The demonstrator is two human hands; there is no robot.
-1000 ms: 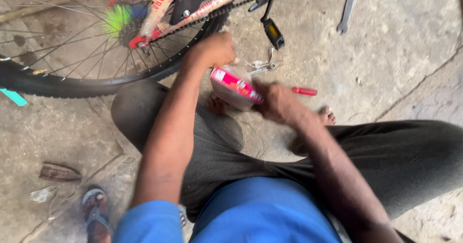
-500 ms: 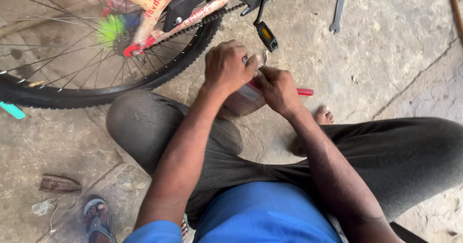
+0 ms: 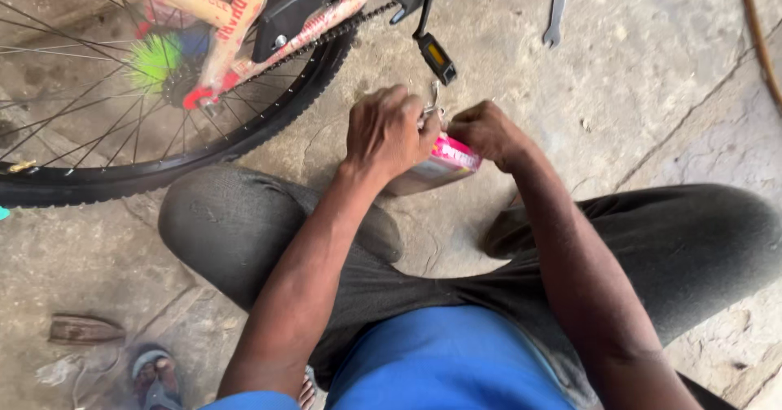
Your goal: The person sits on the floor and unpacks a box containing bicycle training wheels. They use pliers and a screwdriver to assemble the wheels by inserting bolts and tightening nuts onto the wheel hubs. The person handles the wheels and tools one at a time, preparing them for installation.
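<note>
My left hand point(image 3: 389, 133) is closed over a small pink and white box point(image 3: 440, 164), which shows below and to the right of its fingers. My right hand point(image 3: 487, 133) grips the same box from the right side. A small shiny metal piece point(image 3: 432, 105) sticks up between the two hands; which hand holds it I cannot tell. Both hands hover above the concrete floor, between my bent knees and just below the bicycle's black pedal point(image 3: 437, 58).
A bicycle rear wheel point(image 3: 122, 174) with black tyre, spokes, chain and a green hub brush point(image 3: 155, 58) fills the upper left. A metal spanner point(image 3: 557, 7) lies on the concrete at the top. A sandal point(image 3: 155, 377) and a small dark scrap point(image 3: 81, 328) lie at lower left.
Both hands have come together over the box, and the left hand now covers most of it. The red stick seen beside the right hand is no longer visible. The view has shifted slightly.
</note>
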